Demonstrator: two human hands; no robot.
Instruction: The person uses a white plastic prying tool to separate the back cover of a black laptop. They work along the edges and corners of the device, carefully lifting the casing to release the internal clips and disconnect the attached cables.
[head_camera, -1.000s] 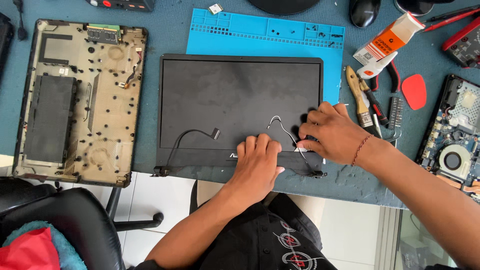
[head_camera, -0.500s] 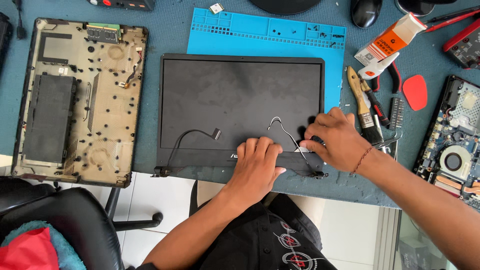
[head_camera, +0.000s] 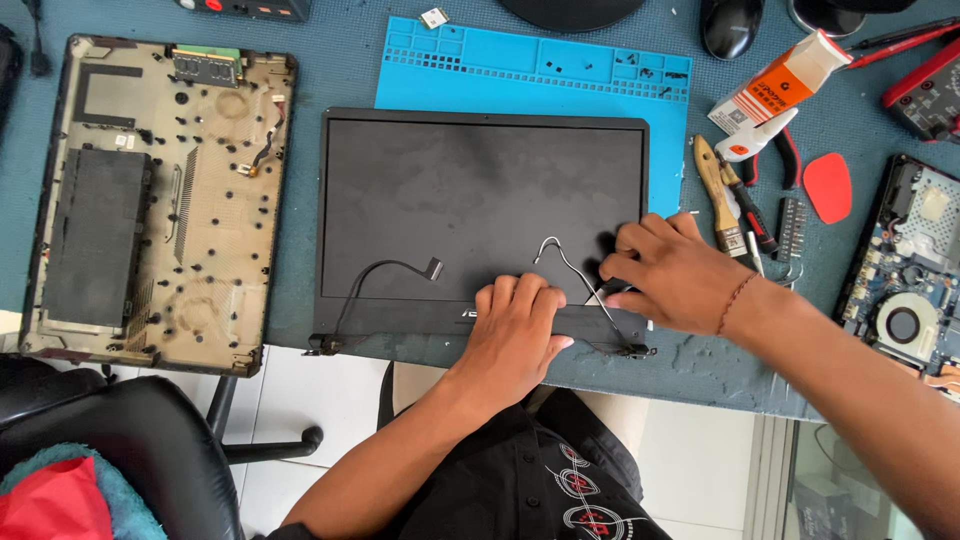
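Since the earlier frames the right hand (head_camera: 675, 272) has shifted only slightly along the lower right edge of the flat black laptop screen panel (head_camera: 480, 200), while the left hand (head_camera: 515, 325) has stayed pressed on the bottom bezel. That left hand lies flat, fingers together, apparently pinning the panel to the teal-grey worktable (head_camera: 330, 60) so it cannot slide. The right hand's fingers are curled and pinched close at the bezel's right end, beside the thin grey wire (head_camera: 565, 262); whether they grip anything I cannot tell. A black cable (head_camera: 390, 268) loops from the left hinge. Behind the panel lies a bright blue silicone repair mat (head_camera: 530, 70). To the left sits a beige laptop base shell (head_camera: 150, 200); to the right, a wooden-handled brush (head_camera: 712, 185) and a red guitar-pick pry tool (head_camera: 826, 187).
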